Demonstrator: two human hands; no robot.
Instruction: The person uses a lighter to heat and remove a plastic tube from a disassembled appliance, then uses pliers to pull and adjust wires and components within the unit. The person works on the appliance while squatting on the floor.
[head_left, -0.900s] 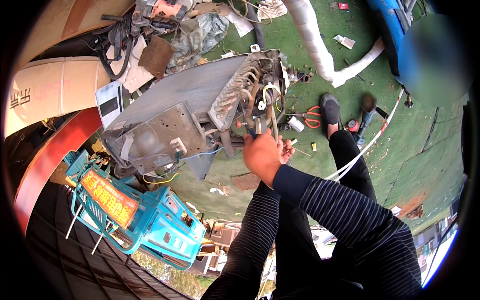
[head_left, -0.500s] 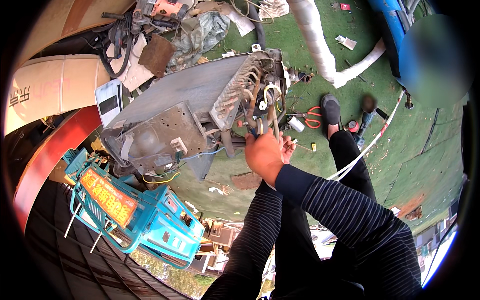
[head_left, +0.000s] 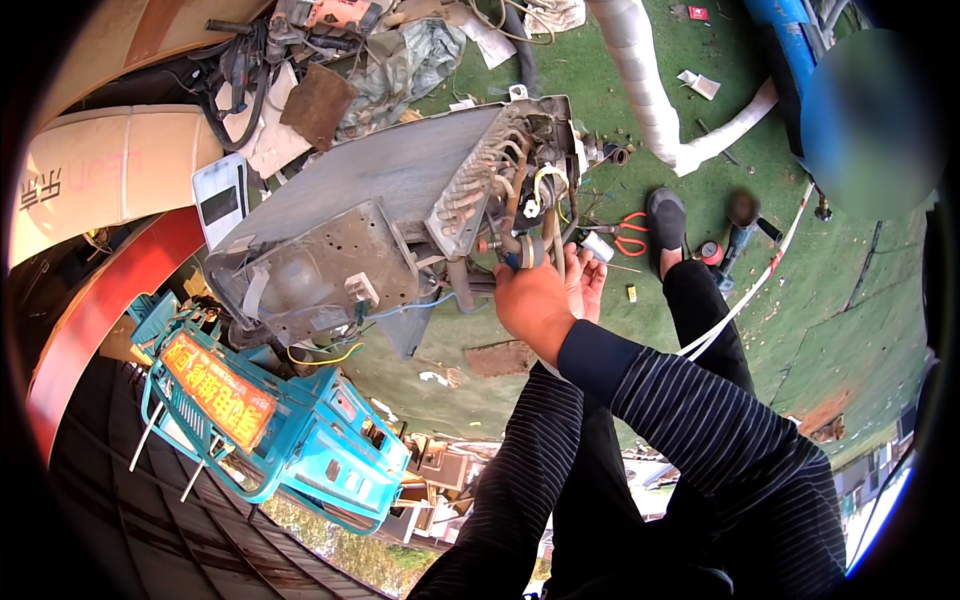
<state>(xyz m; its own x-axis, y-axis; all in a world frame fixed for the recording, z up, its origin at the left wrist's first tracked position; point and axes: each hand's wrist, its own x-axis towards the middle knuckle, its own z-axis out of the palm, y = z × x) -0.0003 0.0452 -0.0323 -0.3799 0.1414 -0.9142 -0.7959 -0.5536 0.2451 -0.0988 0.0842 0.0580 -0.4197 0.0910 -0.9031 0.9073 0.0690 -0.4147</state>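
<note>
An outdoor air-conditioner unit [head_left: 350, 180], stripped of its casing, lies tilted with its finned coil and bent copper pipes [head_left: 515, 175] exposed. My right hand [head_left: 540, 310] crosses over my left arm and is closed at the pipes, beside a tan ring-shaped part [head_left: 535, 250]. A bit of blue shows at its fingertips; the rest of what it grips is hidden. My left hand [head_left: 588, 285], partly behind the right, is turned palm up beside an upright pipe [head_left: 557, 245]. A thin rod [head_left: 625, 268] sticks out from its curled fingers.
Orange-handled scissors [head_left: 630, 235], a white cylinder [head_left: 597, 247] and a blue-grey power tool [head_left: 738, 240] lie on the green floor near my shoe [head_left: 667, 215]. A white-wrapped pipe [head_left: 640, 80] runs beyond. A teal plastic chair [head_left: 340, 450] stands at left, below cardboard [head_left: 120, 170].
My left hand has moved up and slightly right, its fingers showing more, and the thin rod has moved up with it. My right hand stays at the pipes.
</note>
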